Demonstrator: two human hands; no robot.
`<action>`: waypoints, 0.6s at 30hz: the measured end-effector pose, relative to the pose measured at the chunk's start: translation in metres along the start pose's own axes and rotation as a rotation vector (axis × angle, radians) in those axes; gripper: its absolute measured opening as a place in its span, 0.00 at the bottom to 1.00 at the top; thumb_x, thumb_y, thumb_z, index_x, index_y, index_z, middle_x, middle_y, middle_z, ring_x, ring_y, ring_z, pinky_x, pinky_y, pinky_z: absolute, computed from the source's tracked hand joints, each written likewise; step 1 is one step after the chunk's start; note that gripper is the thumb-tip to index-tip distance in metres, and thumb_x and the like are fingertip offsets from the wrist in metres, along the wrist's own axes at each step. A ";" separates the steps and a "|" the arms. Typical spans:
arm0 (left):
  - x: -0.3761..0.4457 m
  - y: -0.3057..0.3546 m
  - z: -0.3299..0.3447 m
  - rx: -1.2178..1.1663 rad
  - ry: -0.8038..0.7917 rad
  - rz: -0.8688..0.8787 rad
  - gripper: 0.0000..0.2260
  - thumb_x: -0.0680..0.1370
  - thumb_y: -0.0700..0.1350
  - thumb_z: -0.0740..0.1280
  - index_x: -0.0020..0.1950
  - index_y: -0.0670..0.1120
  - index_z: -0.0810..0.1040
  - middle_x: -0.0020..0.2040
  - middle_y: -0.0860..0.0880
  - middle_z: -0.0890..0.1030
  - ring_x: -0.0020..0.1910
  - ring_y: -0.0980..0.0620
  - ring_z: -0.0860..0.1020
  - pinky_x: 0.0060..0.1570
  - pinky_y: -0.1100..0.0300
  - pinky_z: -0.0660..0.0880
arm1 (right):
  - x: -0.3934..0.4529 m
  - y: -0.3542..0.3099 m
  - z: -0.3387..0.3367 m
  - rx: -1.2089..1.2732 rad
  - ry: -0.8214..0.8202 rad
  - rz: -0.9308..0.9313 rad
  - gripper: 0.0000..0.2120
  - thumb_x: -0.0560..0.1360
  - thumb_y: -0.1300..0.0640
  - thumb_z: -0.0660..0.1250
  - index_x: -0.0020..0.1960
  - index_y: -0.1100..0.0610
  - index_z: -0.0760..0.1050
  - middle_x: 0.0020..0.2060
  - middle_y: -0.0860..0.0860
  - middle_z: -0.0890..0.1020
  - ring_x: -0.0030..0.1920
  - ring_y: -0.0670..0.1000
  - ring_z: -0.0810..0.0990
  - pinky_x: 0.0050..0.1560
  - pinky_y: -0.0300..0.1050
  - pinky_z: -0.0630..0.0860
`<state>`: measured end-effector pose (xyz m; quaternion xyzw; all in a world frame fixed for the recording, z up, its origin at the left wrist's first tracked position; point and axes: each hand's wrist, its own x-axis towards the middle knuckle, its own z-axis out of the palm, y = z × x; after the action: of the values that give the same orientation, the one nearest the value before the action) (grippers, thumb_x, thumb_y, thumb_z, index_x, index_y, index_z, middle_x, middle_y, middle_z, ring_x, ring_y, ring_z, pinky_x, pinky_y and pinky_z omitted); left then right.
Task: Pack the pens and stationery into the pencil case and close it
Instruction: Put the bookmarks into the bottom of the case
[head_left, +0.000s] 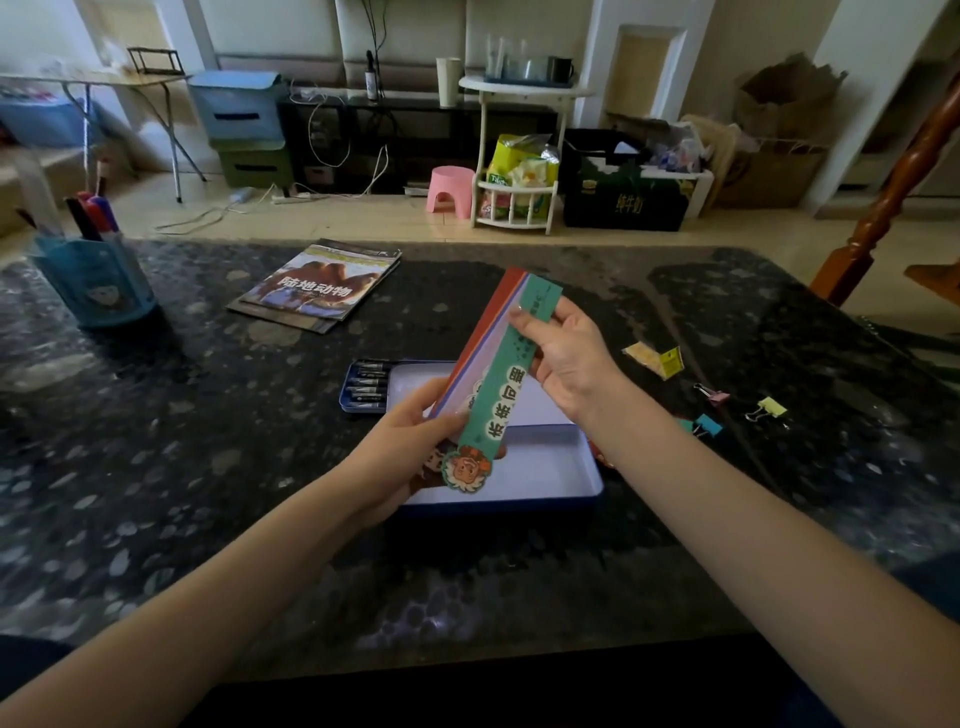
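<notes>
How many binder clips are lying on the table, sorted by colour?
Pink binder clip: 1
Yellow binder clip: 1
Blue binder clip: 1
Total: 3, all lying on the dark table beside the right hand.

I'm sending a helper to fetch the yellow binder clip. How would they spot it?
On the dark speckled table, look right of the open blue tin pencil case, past the right hand. Three binder clips lie there: the yellow binder clip is farthest right, beyond the pink and teal ones.
</notes>
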<state>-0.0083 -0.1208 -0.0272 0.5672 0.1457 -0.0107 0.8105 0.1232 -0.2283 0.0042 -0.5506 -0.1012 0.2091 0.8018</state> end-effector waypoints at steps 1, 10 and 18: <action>0.000 0.000 0.000 -0.030 -0.035 -0.036 0.12 0.80 0.39 0.60 0.60 0.54 0.73 0.54 0.42 0.83 0.50 0.40 0.83 0.46 0.48 0.81 | 0.000 0.002 -0.002 0.028 0.005 0.000 0.06 0.75 0.67 0.65 0.49 0.58 0.74 0.44 0.54 0.80 0.43 0.50 0.81 0.40 0.42 0.82; 0.004 0.001 -0.014 0.098 0.031 -0.111 0.20 0.76 0.34 0.64 0.65 0.52 0.71 0.54 0.42 0.81 0.44 0.40 0.84 0.31 0.55 0.81 | -0.004 0.014 -0.032 -0.685 -0.016 -0.296 0.34 0.75 0.65 0.67 0.74 0.48 0.57 0.68 0.48 0.68 0.63 0.45 0.72 0.53 0.39 0.79; 0.007 0.015 -0.031 0.230 0.006 -0.143 0.24 0.73 0.37 0.68 0.67 0.52 0.70 0.53 0.42 0.83 0.40 0.42 0.84 0.25 0.60 0.78 | -0.025 0.022 -0.071 -1.633 -0.709 -1.024 0.21 0.74 0.56 0.68 0.67 0.50 0.73 0.64 0.49 0.78 0.69 0.51 0.71 0.70 0.54 0.61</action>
<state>-0.0061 -0.0863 -0.0251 0.6444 0.1861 -0.0835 0.7370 0.1243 -0.2923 -0.0411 -0.7254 -0.6665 -0.1402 0.0995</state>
